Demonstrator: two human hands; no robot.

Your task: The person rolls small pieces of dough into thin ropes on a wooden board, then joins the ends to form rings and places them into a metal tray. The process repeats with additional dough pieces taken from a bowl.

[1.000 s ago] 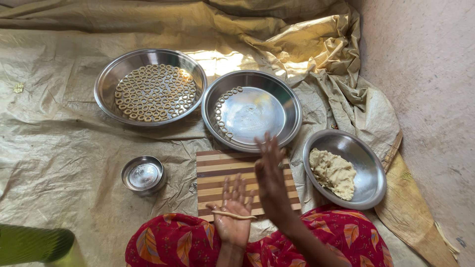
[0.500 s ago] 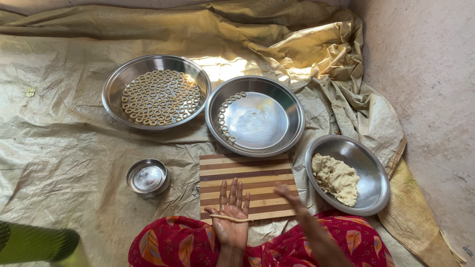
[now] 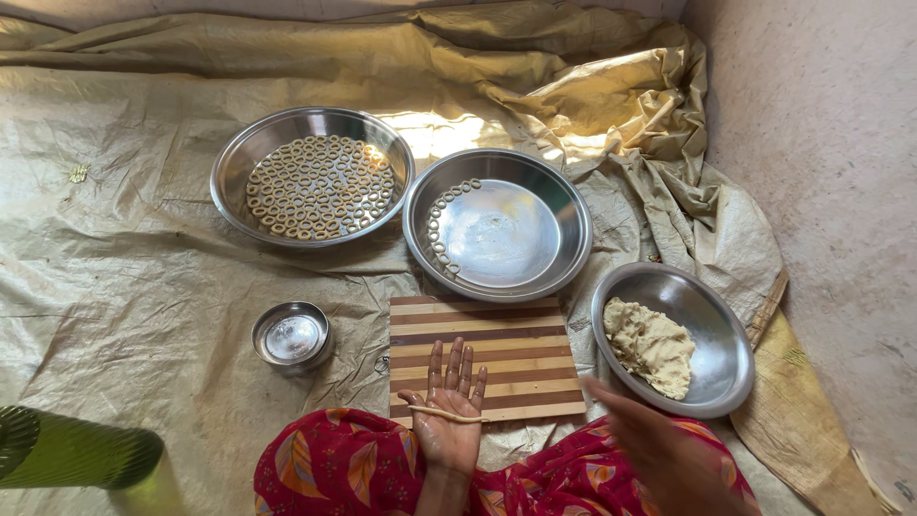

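Palm-up left hand (image 3: 449,420) lies flat, dough strip (image 3: 447,415) across it; right hand (image 3: 659,449) open, blurred.

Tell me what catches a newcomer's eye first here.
A steel pan at upper left, packed with small dough rings. Below it, over the striped board, the left hand lies palm up with a thin dough strip across it. At right, a bowl holds a dough lump.
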